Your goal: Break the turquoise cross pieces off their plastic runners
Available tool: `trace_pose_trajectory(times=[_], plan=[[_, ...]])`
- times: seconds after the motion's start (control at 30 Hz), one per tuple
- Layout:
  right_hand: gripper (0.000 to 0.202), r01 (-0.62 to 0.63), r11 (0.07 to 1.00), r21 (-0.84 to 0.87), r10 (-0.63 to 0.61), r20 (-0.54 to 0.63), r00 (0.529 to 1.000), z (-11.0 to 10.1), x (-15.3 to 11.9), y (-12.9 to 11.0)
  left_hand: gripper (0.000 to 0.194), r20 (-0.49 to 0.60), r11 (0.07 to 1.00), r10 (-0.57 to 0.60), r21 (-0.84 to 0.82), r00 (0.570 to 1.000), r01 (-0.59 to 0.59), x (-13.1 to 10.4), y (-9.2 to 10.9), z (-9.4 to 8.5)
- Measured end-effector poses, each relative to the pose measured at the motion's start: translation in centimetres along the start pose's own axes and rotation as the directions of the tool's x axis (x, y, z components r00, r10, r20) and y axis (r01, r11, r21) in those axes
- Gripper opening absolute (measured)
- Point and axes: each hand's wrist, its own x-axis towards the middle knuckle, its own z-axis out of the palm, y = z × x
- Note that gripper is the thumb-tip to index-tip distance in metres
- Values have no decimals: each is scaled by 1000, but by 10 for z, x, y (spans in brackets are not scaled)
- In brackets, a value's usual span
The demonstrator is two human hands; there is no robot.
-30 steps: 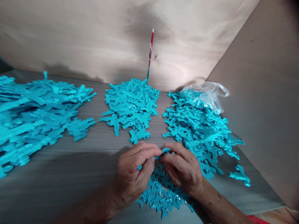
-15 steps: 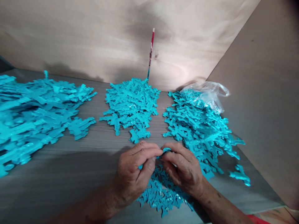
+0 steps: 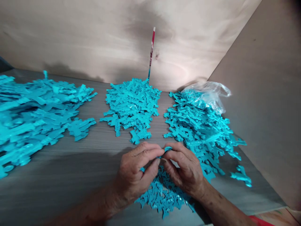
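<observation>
My left hand and my right hand meet at the lower middle, fingertips pinched around one small turquoise piece. Most of that piece is hidden by the fingers; a curved edge shows at the right fingertips. Below the hands lies a pile of small turquoise pieces on the grey table. Just beyond the hands is a middle heap of turquoise parts, with a few loose ones at its front edge.
A large turquoise heap covers the left side. Another heap lies on the right, with a clear plastic bag on its back. A thin coloured stick stands behind the middle heap. Wooden panels rise at the back and right.
The fingers have shifted slightly around the small piece, and more of its curved edge shows. My left thumb has moved a little to the right. The heaps look the same.
</observation>
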Motion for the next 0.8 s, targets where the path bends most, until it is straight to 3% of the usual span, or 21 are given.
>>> trace_pose_trajectory(times=[0.3,0.8], plan=[[12,-17,1000,18,16,48,999,2,-4,4,24,29,998,0,64,1000,-2,-1,-1,-1],[8,-13,1000,7,13,21,1000,-1,1,1,25,35,996,48,78,998,-50,-2,-2,-1]])
